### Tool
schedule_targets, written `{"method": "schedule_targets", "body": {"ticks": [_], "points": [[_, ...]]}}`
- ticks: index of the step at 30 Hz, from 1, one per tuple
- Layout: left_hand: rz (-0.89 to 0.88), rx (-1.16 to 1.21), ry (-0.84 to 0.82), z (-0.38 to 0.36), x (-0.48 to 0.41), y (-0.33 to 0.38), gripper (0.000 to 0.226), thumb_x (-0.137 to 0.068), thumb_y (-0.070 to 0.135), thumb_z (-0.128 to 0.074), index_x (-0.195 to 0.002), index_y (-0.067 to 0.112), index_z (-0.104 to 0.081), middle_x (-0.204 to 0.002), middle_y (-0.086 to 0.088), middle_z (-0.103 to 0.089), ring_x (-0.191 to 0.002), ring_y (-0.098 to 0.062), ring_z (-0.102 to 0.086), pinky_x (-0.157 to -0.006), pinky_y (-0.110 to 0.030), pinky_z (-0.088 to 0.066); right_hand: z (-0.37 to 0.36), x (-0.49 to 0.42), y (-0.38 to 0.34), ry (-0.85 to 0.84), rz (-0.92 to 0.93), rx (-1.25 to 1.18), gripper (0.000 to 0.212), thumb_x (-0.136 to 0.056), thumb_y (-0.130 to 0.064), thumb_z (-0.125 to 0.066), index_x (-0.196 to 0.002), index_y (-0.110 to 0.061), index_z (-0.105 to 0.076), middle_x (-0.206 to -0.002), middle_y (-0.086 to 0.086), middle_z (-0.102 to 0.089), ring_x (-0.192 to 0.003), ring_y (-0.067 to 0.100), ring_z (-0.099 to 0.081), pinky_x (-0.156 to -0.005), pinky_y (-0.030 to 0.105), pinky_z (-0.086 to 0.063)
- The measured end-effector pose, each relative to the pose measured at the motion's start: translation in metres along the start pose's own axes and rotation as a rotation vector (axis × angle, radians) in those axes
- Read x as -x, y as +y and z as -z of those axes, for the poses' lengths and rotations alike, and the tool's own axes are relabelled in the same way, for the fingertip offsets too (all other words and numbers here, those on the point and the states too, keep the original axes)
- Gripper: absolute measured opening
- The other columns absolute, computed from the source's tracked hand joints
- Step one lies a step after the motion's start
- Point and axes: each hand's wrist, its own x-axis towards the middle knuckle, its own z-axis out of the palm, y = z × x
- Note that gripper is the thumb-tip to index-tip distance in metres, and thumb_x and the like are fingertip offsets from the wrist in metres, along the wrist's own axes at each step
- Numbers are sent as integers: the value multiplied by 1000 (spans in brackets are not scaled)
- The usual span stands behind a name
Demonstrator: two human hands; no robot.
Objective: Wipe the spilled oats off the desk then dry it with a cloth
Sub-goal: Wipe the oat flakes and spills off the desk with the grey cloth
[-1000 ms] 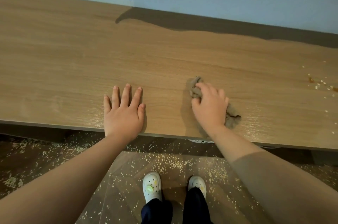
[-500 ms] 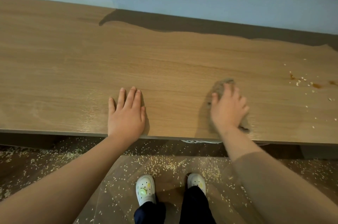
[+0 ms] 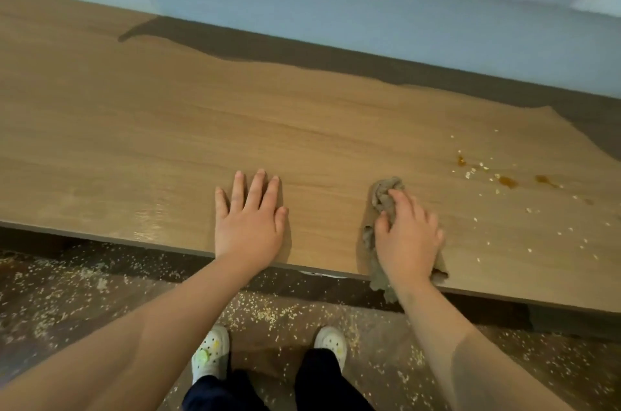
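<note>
Oats point(image 3: 477, 172): we note scattered flakes on the right part of the tabletop point(image 3: 168, 141), beside amber stains point(image 3: 507, 181); more cover the floor point(image 3: 262, 310).
Cloth point(image 3: 383, 195): crumpled, near the front edge, one corner hanging over.
Right hand point(image 3: 408, 239): pressed on the cloth, fingers curled into it.
Left hand point(image 3: 248, 222): flat, fingers spread, holding nothing.

arms point(image 3: 174, 320) bare, sleeveless | trousers point(image 3: 316, 383) dark navy | clogs point(image 3: 210, 352) white
</note>
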Motion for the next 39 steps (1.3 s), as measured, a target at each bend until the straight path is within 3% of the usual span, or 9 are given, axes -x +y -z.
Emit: {"method": "schedule_targets", "body": {"ticks": [6, 7, 12, 14, 19, 22, 29, 35, 39], "points": [[23, -26, 33, -11, 5, 42, 56, -98, 43, -6, -149, 27, 9, -158, 4, 11, -144, -23, 16, -116, -48, 6, 10, 18, 28, -138, 800, 15, 41, -76, -32, -57, -117, -29, -59, -119, -9, -61, -100, 14, -56, -78, 33, -47], [26, -26, 35, -12, 6, 42, 56, -98, 43, -6, -149, 27, 8, -158, 5, 11, -144, -22, 15, -116, -47, 7, 16, 12, 42, -139, 833, 58, 43, -74, -33, -59, -117, -31, -60, -118, -12, -61, -100, 13, -57, -78, 32, -47], [47, -35, 59, -14, 6, 45, 56, -95, 41, 2, -149, 30, 8, -158, 6, 8, -144, -21, 15, -116, -48, 4, 21, -35, 73, -63, 156, 51, 45, -91, -31, -50, -135, -33, -42, -139, -9, -46, -120, 17, -41, -96, 34, -26], [51, -35, 61, -15, 5, 45, 59, -91, 41, 9, -149, 30, 8, -158, 6, 8, -144, -21, 15, -116, -48, 3, 11, -34, 49, -11, 52, 34, 47, -92, -30, -48, -138, -28, -40, -142, -4, -42, -121, 18, -39, -98, 35, -26], [43, -24, 54, -16, 5, 45, 74, -78, 47, 20, -149, 31, 9, -158, 6, 8, -144, -21, 15, -116, -47, 5, -5, 8, 12, -69, 571, -23, 45, -76, -30, -61, -120, -26, -55, -126, -4, -57, -106, 17, -54, -83, 35, -45], [35, -15, 41, -15, 5, 44, 74, -77, 48, 21, -148, 31, 11, -158, 5, 10, -144, -21, 16, -116, -47, 5, 5, 6, 43, -84, 699, 13, 46, -69, -30, -63, -114, -27, -61, -117, -8, -62, -99, 14, -59, -78, 33, -49], [28, -21, 52, -17, 5, 44, 73, -78, 47, 20, -148, 29, 11, -158, 4, 9, -144, -23, 16, -116, -48, 5, 14, -35, 61, 11, 83, 64, 47, -90, -31, -50, -136, -25, -42, -136, -5, -47, -118, 17, -42, -99, 35, -29], [27, -26, 46, -16, 6, 43, 58, -93, 43, 2, -149, 29, 8, -159, 3, 7, -144, -24, 14, -116, -50, 3, 11, -1, 40, -114, 506, -13, 44, -79, -21, -62, -122, -26, -57, -130, -5, -54, -109, 20, -50, -89, 38, -38], [-83, -55, 38, -13, 9, 43, 66, -82, 46, 16, -147, 37, 13, -159, 3, 5, -144, -27, 12, -114, -55, 3, 17, 5, 68, -101, 289, -23, 44, -84, -25, -59, -127, -27, -54, -132, -8, -51, -116, 15, -43, -97, 34, -30]]}}
